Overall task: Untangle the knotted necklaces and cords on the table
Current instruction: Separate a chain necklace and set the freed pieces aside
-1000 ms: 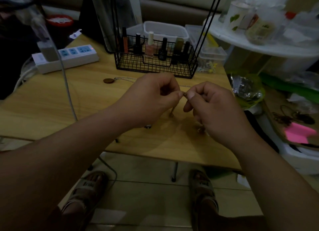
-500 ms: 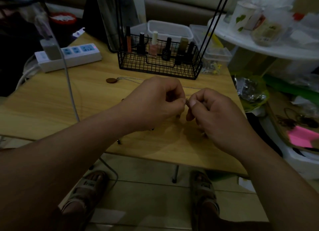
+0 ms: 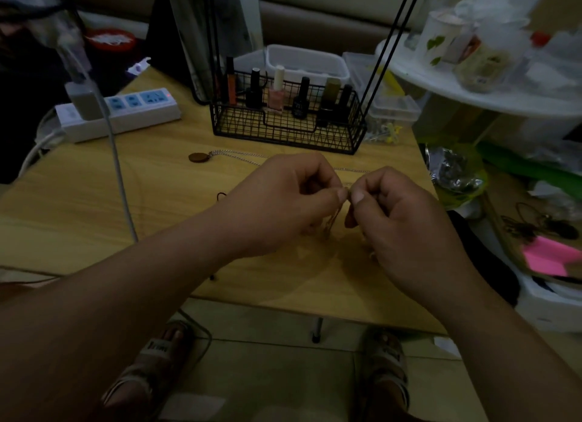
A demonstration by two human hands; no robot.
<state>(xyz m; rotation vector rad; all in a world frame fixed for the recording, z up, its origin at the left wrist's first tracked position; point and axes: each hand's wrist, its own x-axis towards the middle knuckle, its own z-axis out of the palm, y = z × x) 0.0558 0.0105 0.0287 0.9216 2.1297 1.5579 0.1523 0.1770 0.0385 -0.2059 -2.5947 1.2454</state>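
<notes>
Both hands pinch a thin cord above the table.

We see the left hand and right hand close together over the wooden table, thumb tips almost touching. Each grips the pale cord between thumb and curled fingers, and its loose strands hang just below the thumbs. Just beyond the knuckles a silver necklace lies flat, its brown pendant off to the left of the left hand. Farther back stands a black wire basket of nail polish bottles, with a white power strip far to the left.

Thin cord between left hand and right hand, above table.
</notes>
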